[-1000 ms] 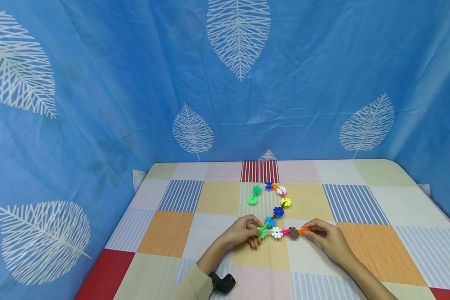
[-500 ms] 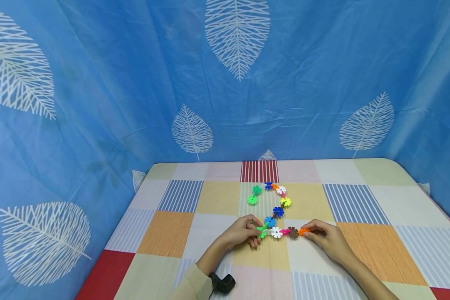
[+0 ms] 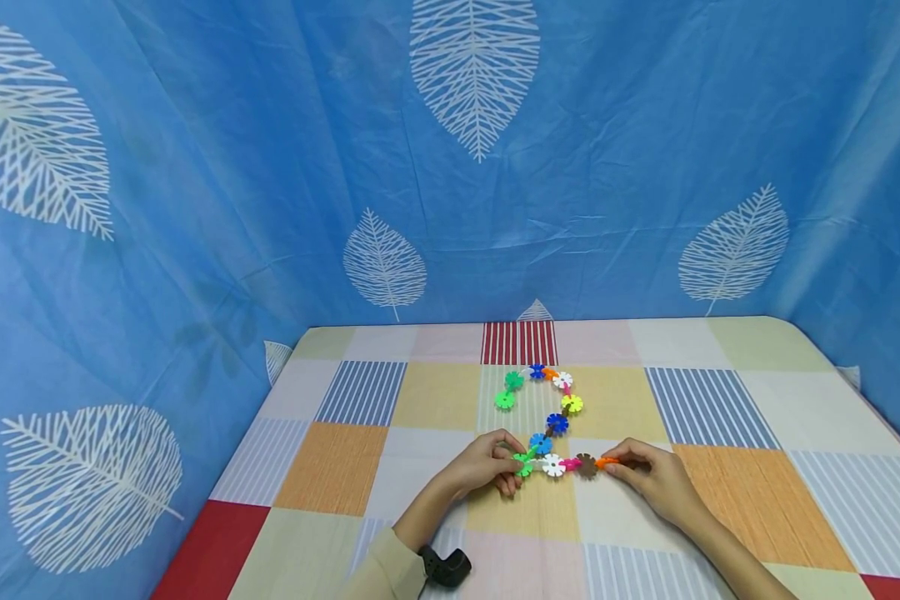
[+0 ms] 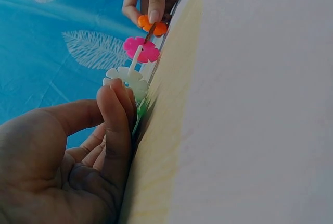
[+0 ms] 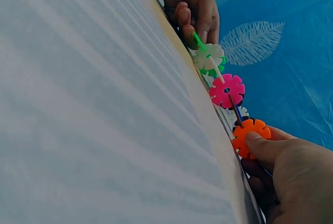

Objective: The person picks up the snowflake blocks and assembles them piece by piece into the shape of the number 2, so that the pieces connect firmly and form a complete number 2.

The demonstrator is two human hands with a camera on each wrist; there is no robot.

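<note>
A chain of interlocking plastic snowflake discs lies on the table in a shape like the figure 2. My left hand pinches the green disc at its lower left corner. At the right end of the bottom row, my right hand holds an orange disc between thumb and fingers. Between the hands run a white disc, a pink disc and a brown disc. The pale disc stands close to my left fingertips in the left wrist view.
A patchwork-patterned cloth covers the table. Blue curtain with white leaf prints hangs behind it and along both sides. A black band is on my left wrist, below the beige sleeve.
</note>
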